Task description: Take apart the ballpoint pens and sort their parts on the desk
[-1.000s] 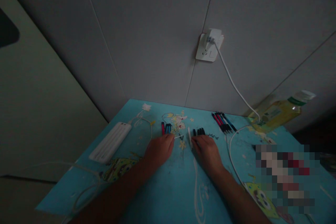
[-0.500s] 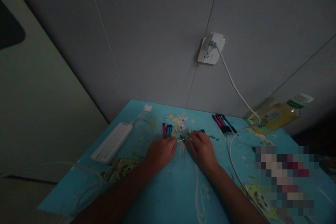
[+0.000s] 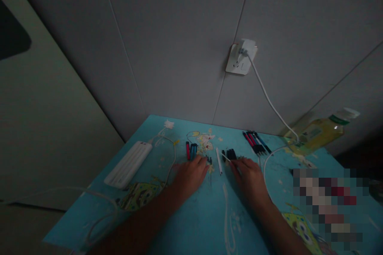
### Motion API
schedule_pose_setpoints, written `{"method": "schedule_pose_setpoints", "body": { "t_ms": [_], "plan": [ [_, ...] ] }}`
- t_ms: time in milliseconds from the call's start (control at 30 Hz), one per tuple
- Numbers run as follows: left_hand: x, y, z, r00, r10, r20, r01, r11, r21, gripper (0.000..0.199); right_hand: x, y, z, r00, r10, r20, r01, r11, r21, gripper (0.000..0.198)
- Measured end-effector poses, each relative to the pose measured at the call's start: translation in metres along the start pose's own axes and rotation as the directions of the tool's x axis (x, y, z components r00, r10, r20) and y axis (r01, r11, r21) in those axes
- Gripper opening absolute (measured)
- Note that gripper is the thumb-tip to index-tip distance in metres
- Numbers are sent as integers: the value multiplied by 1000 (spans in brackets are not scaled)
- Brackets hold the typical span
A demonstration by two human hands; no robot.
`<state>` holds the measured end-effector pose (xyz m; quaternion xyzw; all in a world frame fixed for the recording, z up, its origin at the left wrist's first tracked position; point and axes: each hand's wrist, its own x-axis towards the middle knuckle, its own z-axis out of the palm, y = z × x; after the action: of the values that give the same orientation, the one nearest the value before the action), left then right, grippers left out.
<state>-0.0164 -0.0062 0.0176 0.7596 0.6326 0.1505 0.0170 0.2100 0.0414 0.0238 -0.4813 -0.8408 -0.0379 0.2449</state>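
My right hand [image 3: 250,177] pinches a thin white stick, perhaps a pen refill [image 3: 225,157], between thumb and fingertips. A white pen barrel [image 3: 219,161] lies on the table between my hands. My left hand [image 3: 193,173] rests low over the table, fingers bent and a little apart, beside several small dark parts [image 3: 209,160]. Just beyond its fingers are a red barrel [image 3: 188,150] and blue barrels [image 3: 193,151]. Black pieces [image 3: 231,154] lie beyond my right fingertips, partly hidden by them.
Several pens [image 3: 254,142] lie in a row at the back right. A yellow-liquid bottle [image 3: 321,131] lies near the wall, beside a white cable [image 3: 265,169] from the socket [image 3: 237,61]. A white power strip [image 3: 128,164] is on the left. A pixelated patch covers the right side.
My hands have moved apart, the right one to the right with the white stick. The white pen barrel now lies on the table between them. My left hand has shifted slightly right.
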Motion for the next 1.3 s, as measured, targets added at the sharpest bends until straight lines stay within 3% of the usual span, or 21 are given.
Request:
{"method": "schedule_pose_setpoints", "body": {
  "t_ms": [200,433,767,1300],
  "plan": [
    [16,9,7,997,24,71,-27,999,46,32,-3,-4,-4,995,97,-15,-98,988,-116,24],
    [23,7,8,994,38,104,-44,998,55,24,-8,-22,5,991,127,35,-118,971,-208,30],
    [25,4,14,994,66,89,-73,994,80,24,-10,-32,5,985,115,131,-98,987,-130,18],
    [15,2,11,994,93,54,-98,990,100,27,-2,-32,13,966,136,221,-139,990,1,22]
  ]
}}
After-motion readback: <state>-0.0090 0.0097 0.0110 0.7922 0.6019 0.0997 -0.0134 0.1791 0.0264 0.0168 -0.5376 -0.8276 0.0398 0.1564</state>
